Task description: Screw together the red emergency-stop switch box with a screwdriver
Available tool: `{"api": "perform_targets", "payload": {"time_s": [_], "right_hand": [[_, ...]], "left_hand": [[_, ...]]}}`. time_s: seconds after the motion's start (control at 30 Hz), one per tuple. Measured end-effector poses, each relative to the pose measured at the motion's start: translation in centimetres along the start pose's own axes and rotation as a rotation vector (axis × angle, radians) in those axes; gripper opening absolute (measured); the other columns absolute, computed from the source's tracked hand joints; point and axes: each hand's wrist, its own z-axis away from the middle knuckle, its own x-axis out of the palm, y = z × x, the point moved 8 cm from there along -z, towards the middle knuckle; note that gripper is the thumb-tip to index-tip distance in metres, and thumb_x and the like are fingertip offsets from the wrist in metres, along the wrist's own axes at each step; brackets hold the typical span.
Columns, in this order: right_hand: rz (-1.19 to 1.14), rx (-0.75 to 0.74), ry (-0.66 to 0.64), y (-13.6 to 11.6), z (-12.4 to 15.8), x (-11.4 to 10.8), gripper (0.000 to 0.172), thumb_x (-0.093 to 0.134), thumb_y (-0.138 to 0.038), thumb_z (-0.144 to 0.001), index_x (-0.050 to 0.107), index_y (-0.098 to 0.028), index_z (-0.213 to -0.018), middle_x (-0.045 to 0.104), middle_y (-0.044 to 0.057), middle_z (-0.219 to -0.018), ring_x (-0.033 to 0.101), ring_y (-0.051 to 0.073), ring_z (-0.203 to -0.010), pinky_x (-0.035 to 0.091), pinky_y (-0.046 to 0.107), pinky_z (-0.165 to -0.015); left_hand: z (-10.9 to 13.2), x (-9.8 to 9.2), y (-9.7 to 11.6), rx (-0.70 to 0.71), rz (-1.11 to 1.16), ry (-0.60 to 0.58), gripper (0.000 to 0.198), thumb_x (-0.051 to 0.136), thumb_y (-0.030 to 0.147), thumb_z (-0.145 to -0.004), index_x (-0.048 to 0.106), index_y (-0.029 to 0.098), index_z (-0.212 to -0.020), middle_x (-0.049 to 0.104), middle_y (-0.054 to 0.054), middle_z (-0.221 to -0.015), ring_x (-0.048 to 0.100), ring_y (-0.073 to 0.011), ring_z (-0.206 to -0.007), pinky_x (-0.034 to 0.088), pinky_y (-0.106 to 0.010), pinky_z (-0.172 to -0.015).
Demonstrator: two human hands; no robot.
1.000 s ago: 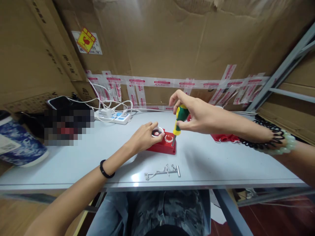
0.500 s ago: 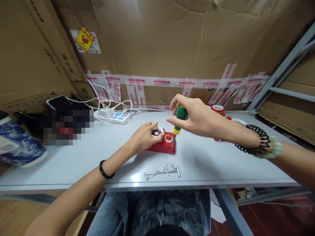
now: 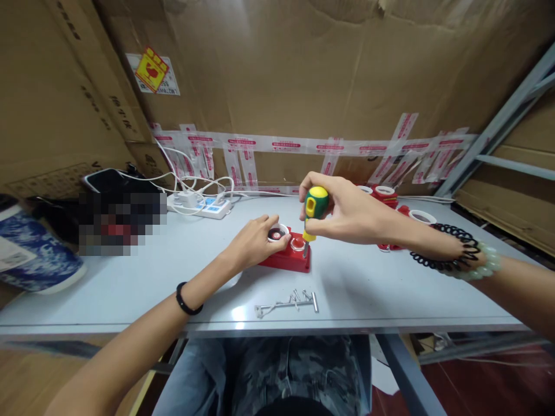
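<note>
A flat red plastic part (image 3: 287, 257) lies on the white table (image 3: 130, 277) in front of me. My left hand (image 3: 254, 241) rests on its left end, fingers curled around a small white ring with a dark centre (image 3: 278, 233). My right hand (image 3: 347, 209) is closed around the green and yellow handle of a short screwdriver (image 3: 313, 209). The tool stands nearly upright, its tip down on the right end of the red part next to a clear ring (image 3: 297, 244).
Several metal screws (image 3: 288, 301) lie near the table's front edge. More red parts and white rings (image 3: 392, 199) sit behind my right forearm. A white power strip (image 3: 200, 205) with cables lies at the back left, a blue patterned bag (image 3: 34, 254) at far left. Cardboard boxes wall the back.
My right hand has turned round the screwdriver handle, so its yellow cap now shows on top. My right forearm has swung slightly. My left hand and the red part have stayed put.
</note>
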Motion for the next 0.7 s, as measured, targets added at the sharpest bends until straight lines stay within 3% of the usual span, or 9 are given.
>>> {"api": "perform_targets", "payload": {"time_s": [0.23, 0.53, 0.7], "right_hand": [[0.083, 0.025, 0.116, 0.7, 0.3, -0.9, 0.019, 0.060, -0.031, -0.071, 0.046, -0.020, -0.079, 0.053, -0.003, -0.067, 0.045, 0.012, -0.058, 0.034, 0.027, -0.055], [0.051, 0.003, 0.202, 0.1, 0.7, -2.3, 0.027, 0.059, -0.018, -0.067, 0.046, -0.021, -0.090, 0.057, 0.000, -0.073, 0.048, 0.013, -0.061, 0.035, 0.027, -0.054], [0.125, -0.004, 0.255, -0.1, 0.9, -2.4, 0.014, 0.055, -0.018, -0.068, 0.052, -0.020, -0.082, 0.054, -0.001, -0.067, 0.043, 0.011, -0.057, 0.033, 0.027, -0.054]], "left_hand": [[0.0, 0.1, -0.2, 0.001, 0.042, 0.003, 0.024, 0.048, 0.044, -0.085, 0.052, 0.020, -0.082, 0.054, -0.002, -0.075, 0.054, -0.0195, -0.067, 0.038, -0.030, -0.064], [0.1, 0.0, -0.2, -0.008, 0.023, 0.004, 0.026, 0.047, 0.044, -0.086, 0.046, 0.021, -0.076, 0.052, -0.001, -0.072, 0.052, -0.0186, -0.065, 0.038, -0.030, -0.063], [0.0, 0.0, -0.1, -0.008, 0.009, -0.004, 0.025, 0.047, 0.044, -0.087, 0.045, 0.021, -0.077, 0.053, -0.002, -0.074, 0.053, -0.0193, -0.066, 0.037, -0.030, -0.063]]}}
